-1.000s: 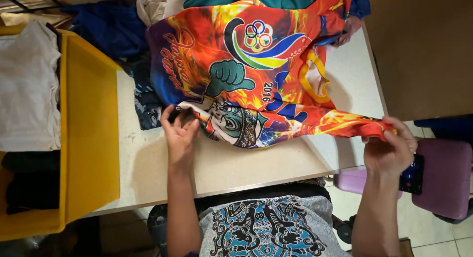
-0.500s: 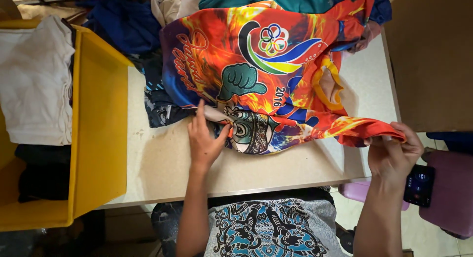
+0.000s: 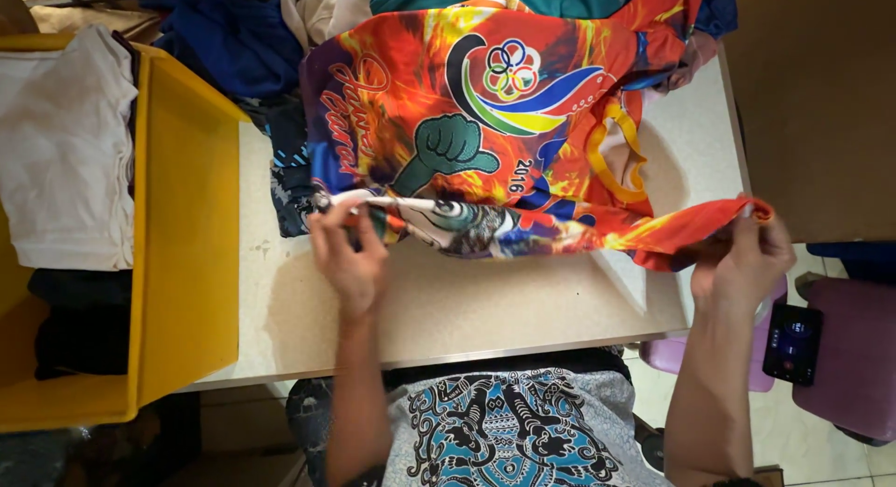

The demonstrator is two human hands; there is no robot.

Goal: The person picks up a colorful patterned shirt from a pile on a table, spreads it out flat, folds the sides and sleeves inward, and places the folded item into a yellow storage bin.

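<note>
The left hand (image 3: pixel 348 255), at centre left of the frame, is clenched on the near hem of the orange, red and blue printed jersey (image 3: pixel 485 123), pinching the fabric between thumb and fingers. The right hand (image 3: pixel 744 261), at centre right, grips the opposite end of the same hem, fingers closed over the orange edge. The hem is stretched between the two hands and lifted slightly off the beige tabletop (image 3: pixel 448 300). The rest of the jersey lies spread over the upper centre of the table, with its yellow-trimmed neck opening toward the right.

Behind the jersey, along the top edge of the frame, lies a pile of clothes (image 3: pixel 224 39) in dark blue, cream and teal. A yellow plastic bin (image 3: pixel 182 244) stands touching the table's left edge; it holds a folded white garment (image 3: pixel 65 151) above a folded black garment (image 3: pixel 79 328). At lower right, a black phone (image 3: pixel 791 342) rests on a purple stool (image 3: pixel 854 347), just beside the right wrist.
</note>
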